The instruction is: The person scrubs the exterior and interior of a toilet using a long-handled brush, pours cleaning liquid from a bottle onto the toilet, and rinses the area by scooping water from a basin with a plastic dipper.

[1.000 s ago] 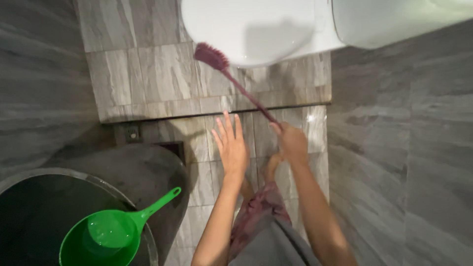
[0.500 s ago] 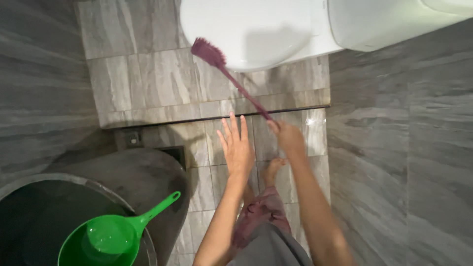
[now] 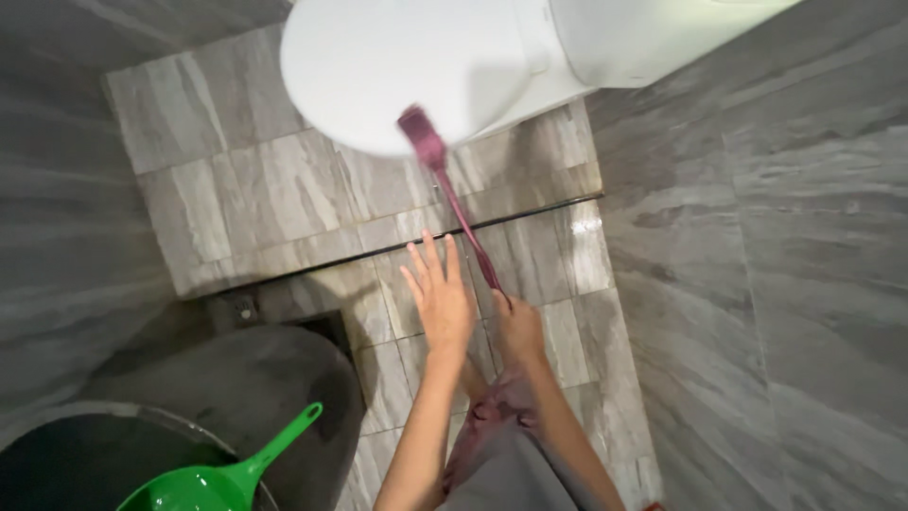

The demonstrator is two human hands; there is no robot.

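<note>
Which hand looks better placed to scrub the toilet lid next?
Probably the right hand: it grips the maroon toilet brush, bristles at the white toilet lid. The left hand is open, holding nothing.

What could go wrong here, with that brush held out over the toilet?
The right hand grips only the very end of the long brush, so its head could wobble or slip off the toilet. The floor tiles look glossy, possibly wet, and a bare foot stands there: a slip seems possible.
</note>
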